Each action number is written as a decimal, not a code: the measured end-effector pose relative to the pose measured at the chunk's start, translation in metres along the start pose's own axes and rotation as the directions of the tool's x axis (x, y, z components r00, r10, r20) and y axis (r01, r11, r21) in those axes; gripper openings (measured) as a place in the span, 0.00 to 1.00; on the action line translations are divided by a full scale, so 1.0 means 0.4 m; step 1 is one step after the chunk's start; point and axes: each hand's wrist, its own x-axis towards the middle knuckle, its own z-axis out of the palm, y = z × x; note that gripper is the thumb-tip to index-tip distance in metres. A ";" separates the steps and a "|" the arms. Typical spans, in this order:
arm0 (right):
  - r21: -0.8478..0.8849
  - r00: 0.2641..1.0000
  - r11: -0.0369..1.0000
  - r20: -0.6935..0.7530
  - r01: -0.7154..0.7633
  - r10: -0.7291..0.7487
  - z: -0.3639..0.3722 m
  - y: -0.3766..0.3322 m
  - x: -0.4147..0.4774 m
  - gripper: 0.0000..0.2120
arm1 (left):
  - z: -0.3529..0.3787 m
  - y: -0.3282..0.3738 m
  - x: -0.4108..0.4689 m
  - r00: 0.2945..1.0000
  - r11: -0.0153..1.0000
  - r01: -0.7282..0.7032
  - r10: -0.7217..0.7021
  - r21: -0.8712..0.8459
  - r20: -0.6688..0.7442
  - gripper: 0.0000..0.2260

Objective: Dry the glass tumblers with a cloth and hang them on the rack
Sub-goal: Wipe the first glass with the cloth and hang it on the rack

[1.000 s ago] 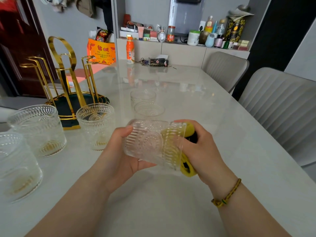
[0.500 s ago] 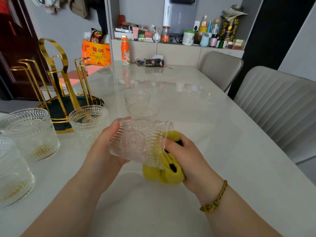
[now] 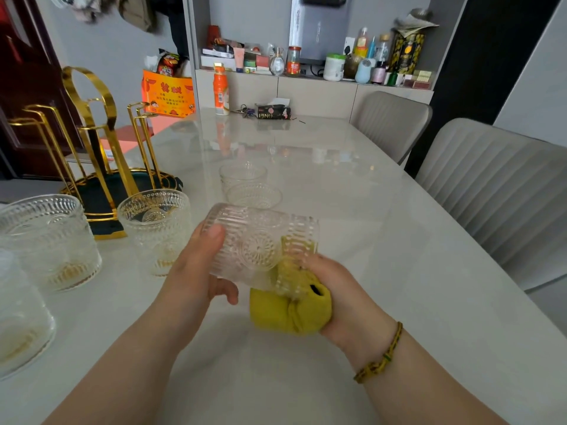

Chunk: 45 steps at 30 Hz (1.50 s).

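Observation:
My left hand grips an embossed glass tumbler lying on its side above the table, mouth to the right. My right hand holds a yellow cloth bunched at the tumbler's mouth, with part of the cloth inside the glass. A gold rack with a dark green base stands at the left with no glass on its hooks. Upright tumblers wait beside it: one just left of my hand, another farther left, a third at the frame's edge. One more tumbler stands behind.
The pale marble table stretches ahead. At its far end are an orange bottle, keys and a dark tissue pack. Two grey chairs line the right side. A cluttered shelf runs along the back wall.
The tumbler has shifted slightly left and nearer. The cloth has slid lower, now bulging out below the glass's mouth under my right hand.

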 end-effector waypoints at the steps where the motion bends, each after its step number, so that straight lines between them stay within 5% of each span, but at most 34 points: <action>1: -0.078 0.998 0.996 -0.035 0.052 -0.055 -0.005 -0.005 0.002 0.05 | -0.003 0.002 -0.001 0.999 0.999 0.042 -0.042 -0.012 0.009 0.17; 4: -0.596 0.902 0.756 -0.118 0.270 -0.415 -0.016 -0.027 0.001 0.08 | -0.014 0.010 -0.004 0.984 0.986 0.155 -0.159 0.059 0.078 0.20; 7: -0.796 0.820 0.496 0.001 0.346 -0.572 -0.020 -0.031 -0.004 0.13 | -0.018 0.007 -0.009 0.959 0.961 0.249 -0.262 0.124 0.106 0.26; 10: -0.718 0.851 0.627 -0.092 0.303 -0.517 -0.027 -0.022 0.006 0.11 | -0.001 0.002 -0.010 0.973 0.971 0.218 -0.224 0.101 0.049 0.19; 13: -0.216 0.985 0.973 -0.133 0.078 -0.108 -0.012 0.000 0.009 0.04 | -0.002 -0.008 -0.001 0.999 0.994 0.047 -0.045 0.103 -0.023 0.18; 15: -0.079 0.998 0.997 -0.061 -0.003 -0.002 -0.013 0.002 0.006 0.08 | -0.002 -0.003 -0.003 0.999 0.993 0.012 -0.008 0.114 -0.032 0.23; 17: -0.218 0.984 0.973 -0.135 0.081 -0.113 -0.019 -0.008 0.010 0.05 | -0.002 0.002 -0.006 0.997 0.996 0.070 -0.070 0.052 -0.014 0.20; 19: -0.521 0.924 0.822 -0.148 0.230 -0.353 -0.028 -0.023 0.012 0.05 | -0.003 0.010 -0.007 0.983 0.985 0.172 -0.171 -0.023 0.061 0.22; 21: -0.739 0.847 0.569 0.007 0.362 -0.531 -0.034 -0.031 0.009 0.11 | -0.010 0.005 -0.004 0.957 0.964 0.265 -0.259 -0.028 0.131 0.29; 24: -0.802 0.808 0.414 0.139 0.431 -0.573 -0.034 -0.033 0.003 0.15 | -0.002 0.002 -0.011 0.960 0.965 0.262 -0.258 -0.026 0.106 0.23; 26: -0.775 0.828 0.500 0.051 0.386 -0.559 -0.036 -0.028 0.010 0.12 | 0.008 -0.001 -0.011 0.981 0.983 0.178 -0.174 -0.044 0.090 0.17; 29: -0.432 0.954 0.879 -0.117 0.202 -0.276 -0.026 -0.013 0.016 0.05 | 0.002 -0.003 0.001 0.995 0.996 0.034 -0.025 -0.087 0.101 0.10; 31: -0.331 0.977 0.934 -0.112 0.136 -0.182 -0.024 -0.007 0.014 0.05 | -0.004 0.006 -0.001 0.992 0.991 0.050 -0.034 -0.125 0.121 0.15; 33: -0.506 0.935 0.829 -0.113 0.238 -0.337 -0.023 -0.011 0.013 0.04 | -0.010 0.010 -0.006 0.982 0.980 0.128 -0.103 -0.155 0.159 0.19; 35: -0.706 0.843 0.600 -0.007 0.376 -0.537 -0.024 -0.015 0.008 0.10 | -0.015 0.011 -0.007 0.968 0.970 0.198 -0.170 -0.143 0.187 0.25; 38: -0.797 0.761 0.365 0.171 0.480 -0.626 -0.018 -0.021 -0.008 0.12 | -0.014 0.003 -0.008 0.960 0.968 0.233 -0.214 -0.094 0.181 0.23; 41: -0.747 0.773 0.472 0.089 0.469 -0.628 -0.022 -0.019 -0.001 0.12 | -0.003 0.000 -0.005 0.978 0.978 0.157 -0.134 -0.138 0.157 0.17; 43: -0.609 0.861 0.703 -0.064 0.367 -0.505 -0.023 -0.007 0.011 0.09 | -0.002 -0.001 -0.001 0.989 0.983 0.057 -0.032 -0.173 0.142 0.11; 45: -0.430 0.946 0.878 -0.135 0.212 -0.294 -0.024 0.003 0.021 0.04 | -0.005 0.002 0.005 0.989 0.981 0.024 0.005 -0.191 0.147 0.19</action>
